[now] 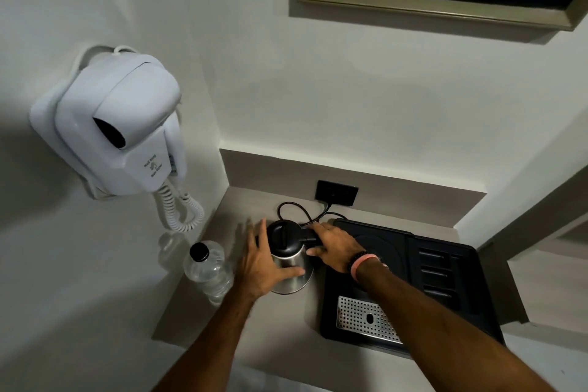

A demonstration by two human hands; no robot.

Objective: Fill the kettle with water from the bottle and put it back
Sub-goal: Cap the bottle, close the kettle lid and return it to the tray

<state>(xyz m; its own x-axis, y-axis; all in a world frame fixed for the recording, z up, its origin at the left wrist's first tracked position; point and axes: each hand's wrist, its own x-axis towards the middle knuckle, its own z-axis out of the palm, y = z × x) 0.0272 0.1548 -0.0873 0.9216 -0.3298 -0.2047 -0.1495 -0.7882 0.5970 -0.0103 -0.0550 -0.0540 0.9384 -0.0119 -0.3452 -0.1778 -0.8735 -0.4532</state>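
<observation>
A steel kettle (294,267) with a black lid stands on the grey counter (254,328), just left of the black tray. My left hand (261,267) wraps around its left side, fingers on the metal body. My right hand (334,247) is closed over the kettle's black handle on the right. A clear water bottle (208,270) with a black cap stands upright on the counter left of the kettle, apart from both hands. The kettle's lid looks closed.
A black tray (445,277) with a round base and a perforated metal drip grate (366,320) sits at the right. A black cord (296,210) runs to a wall socket (337,192). A white wall hair dryer (117,130) hangs at the left, its coiled cord near the bottle.
</observation>
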